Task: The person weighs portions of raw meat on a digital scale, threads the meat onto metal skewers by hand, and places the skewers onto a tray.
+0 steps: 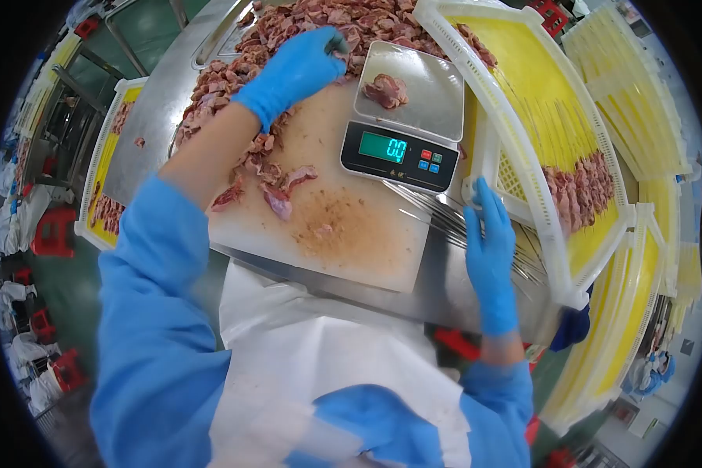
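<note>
My left hand (300, 70), in a blue glove, is over the heap of raw meat pieces (382, 22) beside the scale. Its fingers are curled in, and what they hold, if anything, is hidden. On the steel pan of the digital scale (402, 117) lies one piece of meat (387, 91); the green display reads about 0.0. My right hand (490, 257), gloved too, is open with its fingers stretched out. It lies beside a bundle of metal skewers (444, 217), near the corner of a white-rimmed tray (515, 117).
A stained cutting board (366, 257) carries a few loose meat pieces (277, 191). Loaded meat skewers (583, 193) lie in the yellow-bottomed tray at right. Another tray (88, 199) stands at left. Stacked trays (628, 86) line the far right, with red stools (53, 232) on the floor.
</note>
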Available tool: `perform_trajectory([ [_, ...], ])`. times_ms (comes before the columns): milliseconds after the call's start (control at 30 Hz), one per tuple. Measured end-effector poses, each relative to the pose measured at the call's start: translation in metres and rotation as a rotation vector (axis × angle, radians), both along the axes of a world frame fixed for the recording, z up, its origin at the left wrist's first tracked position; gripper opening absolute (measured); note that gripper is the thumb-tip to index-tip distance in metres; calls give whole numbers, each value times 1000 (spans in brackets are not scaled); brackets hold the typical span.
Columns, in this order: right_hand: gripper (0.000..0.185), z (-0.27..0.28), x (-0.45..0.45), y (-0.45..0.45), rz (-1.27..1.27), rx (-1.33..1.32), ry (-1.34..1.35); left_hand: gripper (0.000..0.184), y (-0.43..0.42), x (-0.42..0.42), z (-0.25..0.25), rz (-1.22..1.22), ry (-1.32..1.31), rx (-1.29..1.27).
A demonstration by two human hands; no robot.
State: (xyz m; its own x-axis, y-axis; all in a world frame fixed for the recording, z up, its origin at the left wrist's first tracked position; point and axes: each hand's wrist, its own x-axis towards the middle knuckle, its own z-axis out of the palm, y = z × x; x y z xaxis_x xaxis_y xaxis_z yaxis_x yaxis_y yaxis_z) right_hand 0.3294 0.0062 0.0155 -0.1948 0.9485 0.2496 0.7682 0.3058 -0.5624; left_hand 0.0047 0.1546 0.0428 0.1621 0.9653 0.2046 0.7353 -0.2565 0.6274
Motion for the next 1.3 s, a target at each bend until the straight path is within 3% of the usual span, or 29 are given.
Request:
perform_trajectory([
  [133, 39, -15, -31, 56, -120, -41, 289, 27, -23, 3, -19, 3, -216, -59],
  [200, 39, -15, -38, 69, -160, -119, 296, 26, -30, 7, -28, 8, -429, -213],
  [333, 38, -33, -41, 72, -217, -124, 321, 28, -36, 17, -27, 28, -438, -290],
  [400, 37, -34, -39, 68, -202, -122, 332, 36, -28, 22, -21, -38, -335, 51],
  [433, 37, -32, -40, 65, -180, -118, 351, 36, -24, 25, -16, -39, -340, 51],
  [467, 37, -25, -38, 58, -180, -118, 348, 41, -20, 27, -11, -136, -143, 191],
  [500, 38, -9, -34, 45, -94, -135, 313, 45, -16, 30, -8, -231, 57, 328],
  [533, 39, 1, -29, 30, -8, -151, 277, 45, -11, 33, -7, -231, 55, 329],
  [600, 43, 8, 2, -2, 113, -55, -122, 52, -1, 37, -7, -437, 201, 439],
  [733, 43, -11, 38, -32, 40, 55, -396, 43, -3, 52, -4, -539, 281, 180],
  [800, 37, -34, 46, -34, 14, 153, -302, 32, -23, 62, 2, -528, 304, -65],
  [967, 31, -73, 58, -41, -48, 270, -76, 25, -142, 51, -32, -607, 222, -90],
  [1033, 30, -73, 54, -43, -53, 274, 22, 27, -162, 39, -39, -367, -156, -25],
  [1167, 29, -69, 49, -45, -58, 349, 22, 28, -163, 28, -41, -436, -162, -286],
  [1233, 27, -53, 45, -45, -10, 478, -193, 25, -160, 35, -38, -462, 80, -213],
  [1267, 27, -46, 40, -51, -13, 472, -192, 25, -164, 34, -36, -466, 80, -219],
  [1300, 27, -38, 33, -63, -165, 61, 175, 25, -170, 30, -35, -482, 128, -57],
])
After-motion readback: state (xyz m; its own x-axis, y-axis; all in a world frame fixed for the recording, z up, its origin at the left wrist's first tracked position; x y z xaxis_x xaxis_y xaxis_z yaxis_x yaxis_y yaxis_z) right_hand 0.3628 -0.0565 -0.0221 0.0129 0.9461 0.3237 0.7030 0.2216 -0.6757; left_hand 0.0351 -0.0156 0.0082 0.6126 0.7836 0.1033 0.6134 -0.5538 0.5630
